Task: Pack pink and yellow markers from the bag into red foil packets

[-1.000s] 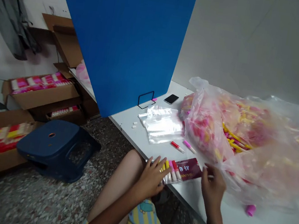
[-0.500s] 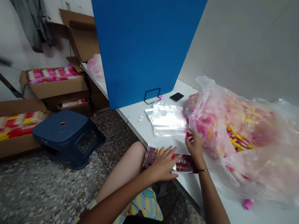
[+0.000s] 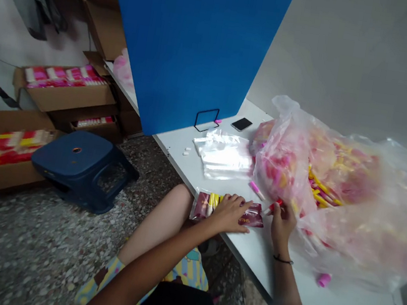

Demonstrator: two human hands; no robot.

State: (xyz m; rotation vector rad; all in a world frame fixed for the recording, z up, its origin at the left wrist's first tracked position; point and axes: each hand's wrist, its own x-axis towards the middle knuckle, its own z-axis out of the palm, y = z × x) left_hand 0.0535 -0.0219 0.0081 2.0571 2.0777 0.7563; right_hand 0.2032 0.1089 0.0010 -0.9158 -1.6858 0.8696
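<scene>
My left hand (image 3: 230, 212) lies over a dark red printed packet (image 3: 255, 215) at the table's front edge, fingers spread across it. Yellow sticks (image 3: 213, 204) show on the packet just left of that hand. Beside the large plastic bag, my right hand (image 3: 281, 225) pinches a red and white stick (image 3: 274, 207) between thumb and fingers. A pink and white stick (image 3: 257, 190) lies on the table above the packet. Clear plastic sleeves (image 3: 227, 161) are stacked farther back. The large clear bag (image 3: 288, 150) holds many pink, red and yellow pieces.
A phone (image 3: 242, 124) and a wire stand (image 3: 206, 120) are near the blue divider (image 3: 200, 45). Small white pieces (image 3: 186, 153) lie by the table's left edge. A pink cap (image 3: 324, 279) sits at right. On the floor are a blue stool (image 3: 76, 156) and filled boxes (image 3: 70, 97).
My right hand has moved right and down, away from the sleeves, and a red and white stick now shows in it. A pink and white stick is now visible on the table. The view has shifted.
</scene>
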